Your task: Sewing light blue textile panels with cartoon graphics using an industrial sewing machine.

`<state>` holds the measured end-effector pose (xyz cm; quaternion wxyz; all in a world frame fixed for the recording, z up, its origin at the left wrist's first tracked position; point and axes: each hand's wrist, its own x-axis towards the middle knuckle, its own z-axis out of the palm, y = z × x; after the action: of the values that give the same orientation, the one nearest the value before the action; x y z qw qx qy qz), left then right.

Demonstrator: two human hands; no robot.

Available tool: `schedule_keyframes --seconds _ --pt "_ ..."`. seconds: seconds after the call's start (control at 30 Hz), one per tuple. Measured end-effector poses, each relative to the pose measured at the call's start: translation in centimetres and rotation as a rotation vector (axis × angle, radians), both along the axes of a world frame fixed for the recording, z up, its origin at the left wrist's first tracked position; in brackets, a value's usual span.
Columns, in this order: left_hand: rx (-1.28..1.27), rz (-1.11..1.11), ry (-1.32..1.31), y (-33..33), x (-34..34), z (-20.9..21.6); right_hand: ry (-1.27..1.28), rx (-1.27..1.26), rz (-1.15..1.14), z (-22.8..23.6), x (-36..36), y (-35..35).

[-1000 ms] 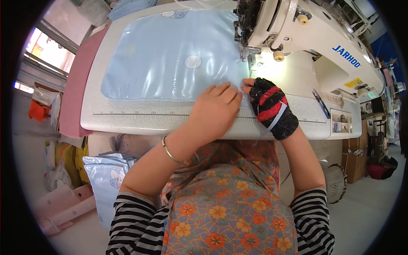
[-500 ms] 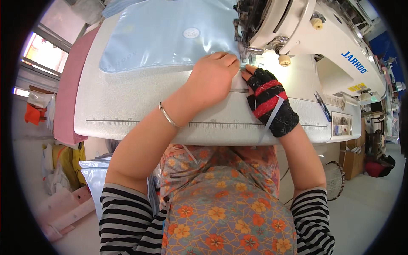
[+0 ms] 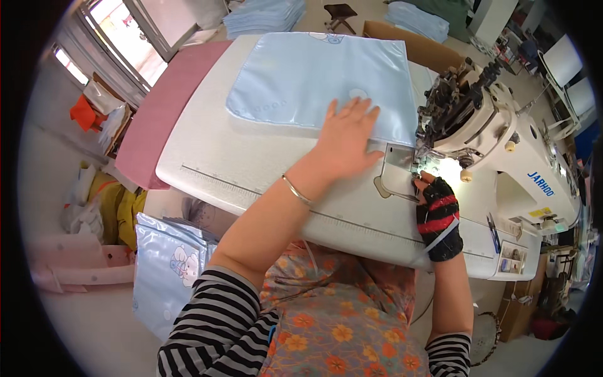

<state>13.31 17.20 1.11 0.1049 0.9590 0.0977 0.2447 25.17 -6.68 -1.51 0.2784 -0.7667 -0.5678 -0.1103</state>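
A light blue, shiny rectangular fabric piece (image 3: 320, 81) lies flat on the sewing table, its right edge by the needle area of a white sewing machine (image 3: 534, 163). My left hand (image 3: 347, 135) is open over its near edge, fingers spread and a little blurred. The fingertips rest on or just above the cloth. My right hand (image 3: 438, 217), in a black and red fingerless glove, is beside the lit needle plate. Its fingers are bent together at the machine's near side; what they hold, if anything, is too small to make out. A pale strip (image 3: 441, 235) hangs across the glove.
Blue-handled snips (image 3: 494, 232) and a small parts tray (image 3: 512, 259) are at the table's right end. A ruler scale (image 3: 352, 221) runs along the front edge. Folded blue pieces (image 3: 166, 264) hang below at left; a blue stack (image 3: 262, 17) stands beyond the table.
My left hand has left the needle area and spread open over the cloth. My right hand stays by the needle plate. The view has shifted, showing more beyond the table.
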Motion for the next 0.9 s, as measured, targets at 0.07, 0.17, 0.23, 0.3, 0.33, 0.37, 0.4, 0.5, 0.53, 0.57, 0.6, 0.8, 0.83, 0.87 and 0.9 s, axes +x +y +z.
schedule_keyframes --seconds 0.07,0.17,0.23,0.3,0.33,0.37,0.4,0.5,0.53,0.57,0.6,0.8,0.83,0.87,0.9 --pt "-0.029 0.179 -0.011 1.3 -0.9 0.6 0.010 -0.001 0.002 0.0 0.0 -0.2" --pt "0.045 0.225 0.046 4.1 -2.3 -0.5 -0.013 0.030 0.027 -0.9 0.4 -0.1" --pt "0.055 0.239 0.084 7.1 -3.6 -1.1 0.006 0.058 0.069 -2.4 1.2 0.5" --pt "-0.053 0.384 0.120 8.8 -6.8 -0.2 0.347 0.000 0.034 -3.0 0.9 0.6" --pt "-0.171 0.540 0.148 9.3 -8.9 0.8 0.355 0.013 0.047 -3.0 0.6 0.6" --pt "-0.216 0.610 0.111 9.3 -11.8 2.0 0.851 0.180 0.054 -2.9 0.2 0.7" --pt "-0.253 0.683 0.072 9.1 -14.9 2.9 1.356 0.337 0.068 -2.9 0.0 1.0" --pt "0.133 0.644 -0.030 6.1 -24.8 2.9 0.513 0.080 0.035 -3.2 0.8 -0.2" --pt "0.277 0.670 0.002 5.1 -28.1 3.0 0.591 0.103 0.026 -3.6 1.2 -0.5" --pt "0.421 0.703 0.044 3.4 -31.6 3.3 0.300 0.108 0.092 -3.0 1.2 -0.5" --pt "0.446 0.816 0.126 1.7 -34.7 3.6 0.000 0.118 0.133 -2.4 1.3 -0.9" --pt "0.296 1.274 0.339 -6.9 -48.1 -1.4 0.024 0.016 0.164 -3.6 2.9 -0.7" --pt "0.234 1.346 0.414 -7.7 -49.6 -3.2 0.009 0.012 0.183 -3.3 2.8 -0.5" --pt "0.218 1.374 0.430 -8.2 -51.3 -5.6 -0.004 0.006 0.208 -3.4 2.9 -0.1" --pt "0.208 1.358 0.447 -8.3 -53.1 -8.3 0.005 0.028 0.234 -3.8 3.5 0.0"
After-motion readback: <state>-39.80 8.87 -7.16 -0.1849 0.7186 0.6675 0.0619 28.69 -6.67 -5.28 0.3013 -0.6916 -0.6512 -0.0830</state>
